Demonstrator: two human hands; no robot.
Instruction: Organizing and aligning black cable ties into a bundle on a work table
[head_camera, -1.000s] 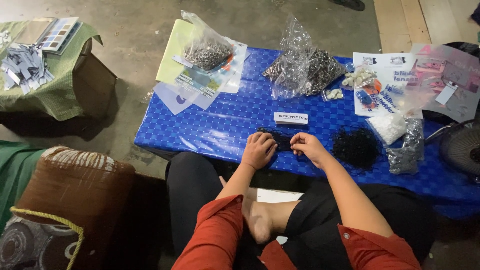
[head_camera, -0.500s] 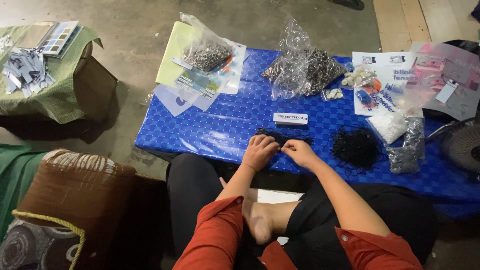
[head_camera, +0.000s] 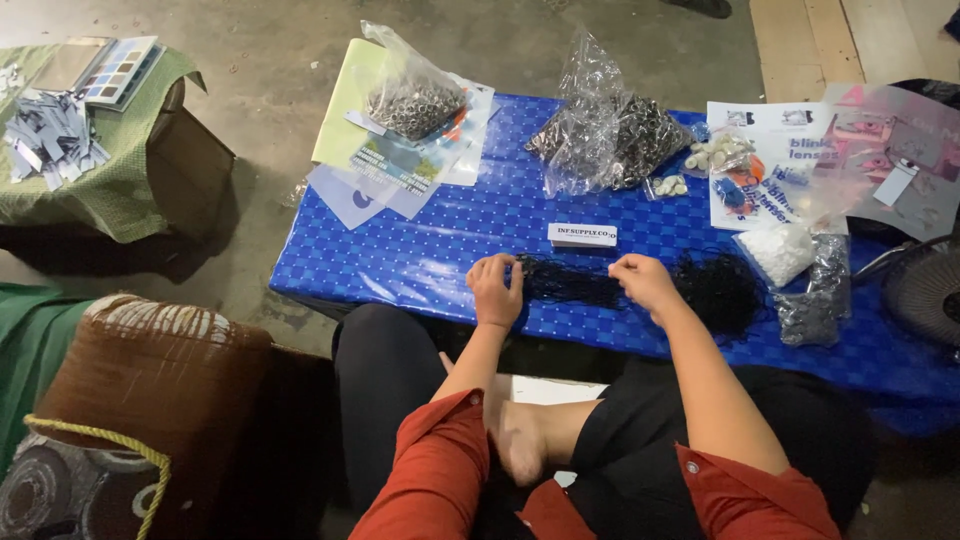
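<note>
Seated person's left hand (head_camera: 495, 290) and right hand (head_camera: 645, 283) each pinch an end of a bundle of thin black cords (head_camera: 568, 283) stretched across the blue table (head_camera: 400, 250): light, limp, tangle-prone, best gripped at its ends.

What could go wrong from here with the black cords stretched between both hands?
1. The cords run on into the black pile by the right hand; pulling may tangle or drag it.
2. The left hand works near the table edge; loose cords could slip to the floor.
3. The white label and the bags sit close; a sweep of the cords might shift them.
</note>
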